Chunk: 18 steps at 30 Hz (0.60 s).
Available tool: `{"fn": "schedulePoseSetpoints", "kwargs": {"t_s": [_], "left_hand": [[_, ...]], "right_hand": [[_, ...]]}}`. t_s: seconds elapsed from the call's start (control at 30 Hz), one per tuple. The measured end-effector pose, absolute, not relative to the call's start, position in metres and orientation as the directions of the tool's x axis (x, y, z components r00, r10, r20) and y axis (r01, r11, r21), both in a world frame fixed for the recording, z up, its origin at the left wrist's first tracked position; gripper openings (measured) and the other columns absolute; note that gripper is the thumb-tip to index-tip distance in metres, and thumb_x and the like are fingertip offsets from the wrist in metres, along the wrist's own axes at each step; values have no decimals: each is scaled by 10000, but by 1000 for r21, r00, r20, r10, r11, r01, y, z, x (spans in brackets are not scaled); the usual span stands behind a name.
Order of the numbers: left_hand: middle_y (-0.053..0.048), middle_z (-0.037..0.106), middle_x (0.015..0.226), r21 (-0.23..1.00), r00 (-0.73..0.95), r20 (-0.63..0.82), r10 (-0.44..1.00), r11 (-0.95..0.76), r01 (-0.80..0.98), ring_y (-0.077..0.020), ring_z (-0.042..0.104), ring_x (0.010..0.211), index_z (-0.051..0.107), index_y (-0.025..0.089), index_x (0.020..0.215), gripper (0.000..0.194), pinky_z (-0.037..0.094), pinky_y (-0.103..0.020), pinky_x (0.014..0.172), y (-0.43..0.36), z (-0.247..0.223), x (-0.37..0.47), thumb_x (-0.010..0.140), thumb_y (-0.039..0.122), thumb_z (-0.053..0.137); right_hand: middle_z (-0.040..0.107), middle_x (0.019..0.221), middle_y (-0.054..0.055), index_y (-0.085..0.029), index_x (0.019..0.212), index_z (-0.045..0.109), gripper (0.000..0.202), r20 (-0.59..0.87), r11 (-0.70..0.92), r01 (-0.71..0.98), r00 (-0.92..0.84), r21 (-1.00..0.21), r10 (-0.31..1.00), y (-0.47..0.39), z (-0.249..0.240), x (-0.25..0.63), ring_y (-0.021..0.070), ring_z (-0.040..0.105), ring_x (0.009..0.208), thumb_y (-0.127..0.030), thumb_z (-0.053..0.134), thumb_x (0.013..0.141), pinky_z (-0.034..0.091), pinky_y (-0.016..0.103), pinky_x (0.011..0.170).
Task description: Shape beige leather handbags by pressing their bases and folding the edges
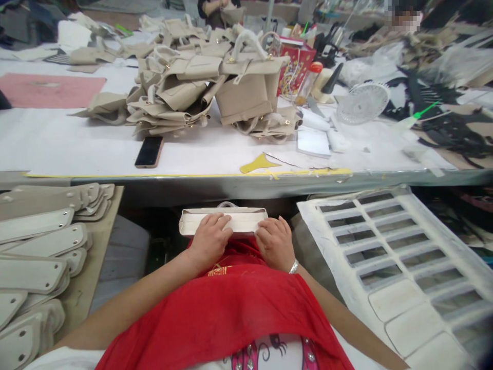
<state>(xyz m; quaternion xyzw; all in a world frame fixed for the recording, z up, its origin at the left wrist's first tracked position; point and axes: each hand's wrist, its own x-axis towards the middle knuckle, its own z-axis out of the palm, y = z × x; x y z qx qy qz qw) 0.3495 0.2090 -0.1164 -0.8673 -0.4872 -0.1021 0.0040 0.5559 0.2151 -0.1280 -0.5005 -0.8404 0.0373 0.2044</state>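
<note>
A beige handbag [243, 222] rests over my lap, its long pale panel facing up and a rounded handle [228, 204] showing at its far side. My left hand [211, 237] is closed on the near edge, left of the middle, with its fingertips on the pale panel. At the right end my right hand [275, 241] grips the corner with bent fingers; the thumb side lies against the bag. Much of the bag below the panel is hidden by my hands and the red apron [231, 318].
Beige bags [185, 87] are heaped on the white-covered table [77, 149], behind a phone [149, 152] and a yellow scrap [258, 163]. Pale strips with eyelets [34, 272] lie on a board at left. A slotted white rack [385, 246] stands at right.
</note>
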Motion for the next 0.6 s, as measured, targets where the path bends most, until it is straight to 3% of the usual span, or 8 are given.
{"fn": "schedulePoseSetpoints", "kwargs": {"t_s": [0.1, 0.2, 0.3, 0.4, 0.5, 0.6], "left_hand": [[-97, 573, 1033, 92, 435, 107, 894, -445, 891, -276, 491, 959, 616, 186, 788, 106, 418, -410, 743, 211, -109, 354, 809, 215, 516], [-84, 574, 875, 111, 401, 27, 916, -402, 909, -253, 510, 835, 599, 190, 769, 161, 397, -373, 648, 214, -108, 353, 840, 246, 467], [-73, 570, 798, 160, 385, -30, 922, -376, 913, -229, 518, 770, 582, 186, 773, 193, 378, -348, 631, 216, -111, 349, 860, 271, 433], [-63, 576, 781, 223, 380, -85, 921, -354, 908, -214, 521, 753, 566, 183, 764, 199, 370, -329, 641, 220, -113, 345, 862, 290, 430], [-53, 584, 778, 267, 370, -130, 920, -327, 906, -206, 520, 753, 558, 188, 749, 195, 366, -316, 652, 225, -113, 342, 857, 288, 430], [-46, 590, 781, 294, 356, -167, 919, -298, 908, -200, 519, 758, 564, 192, 752, 182, 363, -305, 659, 228, -111, 340, 847, 278, 434]], "right_hand": [[561, 1128, 86, -208, 833, 579, 70, 331, 374, 876, -271, -303, 904, 213, -129, 550, 247, 459, 1070, -247, 523, 823, 232, 454, 1018], [528, 1142, 158, -165, 1019, 521, 338, 305, 196, 902, -76, -385, 949, 211, -134, 553, 281, 469, 1054, -389, 582, 774, 352, 419, 907], [596, 839, 113, -170, 875, 533, 409, 17, -38, 898, 51, -438, 999, 211, -139, 559, 244, 555, 782, -563, 527, 761, 415, 343, 677], [565, 612, 55, -198, 630, 514, 445, -332, -164, 842, -19, -514, 943, 211, -140, 556, 187, 547, 593, -556, 370, 851, 376, 290, 549], [542, 533, 25, -176, 623, 527, 445, -573, -444, 580, -48, -683, 818, 213, -136, 545, 131, 524, 463, -452, 322, 905, 358, 243, 450], [565, 545, 4, -138, 703, 551, 352, -741, -726, 183, -22, -663, 671, 215, -128, 532, 74, 491, 381, -366, 382, 911, 326, 187, 377]]}}
